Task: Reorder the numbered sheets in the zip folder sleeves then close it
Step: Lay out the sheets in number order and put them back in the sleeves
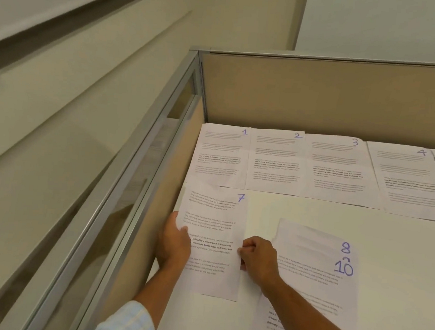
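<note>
Both curled hands (174,242) (258,258) on sheet 7 (214,217)

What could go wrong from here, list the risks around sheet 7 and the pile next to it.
1. The right forearm lies across the loose pile showing 8 and 10; moving it might drag those sheets out of order.
2. Sheet 7, pinched by the left hand and right hand, reaches the lower edge of sheet 1; sliding it could shift that sheet.

At the bench's (338,217) back, against the partition (322,95), sheet 1 (222,154), sheet 2 (276,160), sheet 3 (337,170) and sheet 4 (409,181) lie in a row left to right, with sheet 7 (214,217) before sheet 1 and overlapping sheet 8 (310,238) and sheet 10 (313,286) right of it.
</note>
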